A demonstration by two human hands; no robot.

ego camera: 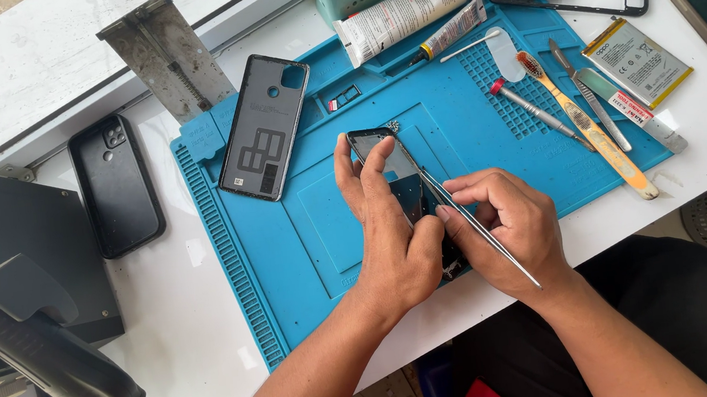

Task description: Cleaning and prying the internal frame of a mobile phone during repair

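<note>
Phone (391, 168) gripped by left hand (393, 238) fingers on blue mat (304, 230); right hand (510, 226) fingers pinch tweezers (479, 229).

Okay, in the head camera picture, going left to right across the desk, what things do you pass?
Black handset → black phone case → grey back cover → left hand holding a phone → right hand with tweezers → toothbrush → battery.

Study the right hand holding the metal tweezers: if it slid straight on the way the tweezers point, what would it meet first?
Probably the phone held in the left hand. The right hand aims its tweezers up-left, and their tips seem already at the screen, by the left fingers.
</note>
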